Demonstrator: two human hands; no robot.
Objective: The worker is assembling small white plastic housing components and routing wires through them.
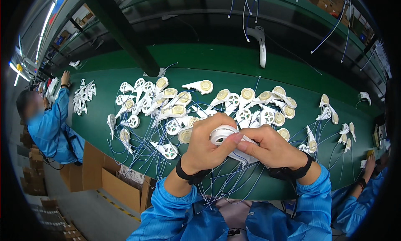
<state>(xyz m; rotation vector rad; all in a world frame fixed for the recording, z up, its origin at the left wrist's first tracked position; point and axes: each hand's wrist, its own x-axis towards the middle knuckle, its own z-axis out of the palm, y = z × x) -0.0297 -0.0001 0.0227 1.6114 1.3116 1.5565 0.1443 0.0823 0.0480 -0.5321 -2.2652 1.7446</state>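
The work appears to be midway through a batch: one white housing (245, 157) is in hand, while many similar white parts (177, 110) lie over the green table (100, 130), some showing a cream ribbed disc (247, 93) and others a spoked wheel (170, 151). Thin white and blue wires (140, 158) trail from much of this heap, so those pieces look at least partly assembled; a group of small white parts (85, 96) at the far left shows no obvious wires. Which lying pieces are finished and which are left is hard to judge, since they overlap and the fisheye view shrinks them. The piece in hand seems unfinished, being worked on now. The left hand (210, 144) and the right hand (273, 148) are together, both clamped on that housing, with their thumbs meeting over it. Its round, ringed end sits within the left hand's grip, and its body slants down toward the right hand, beneath the right fingers. The housing is above the table's near side, with loose wires below and the heap just beyond the hands.
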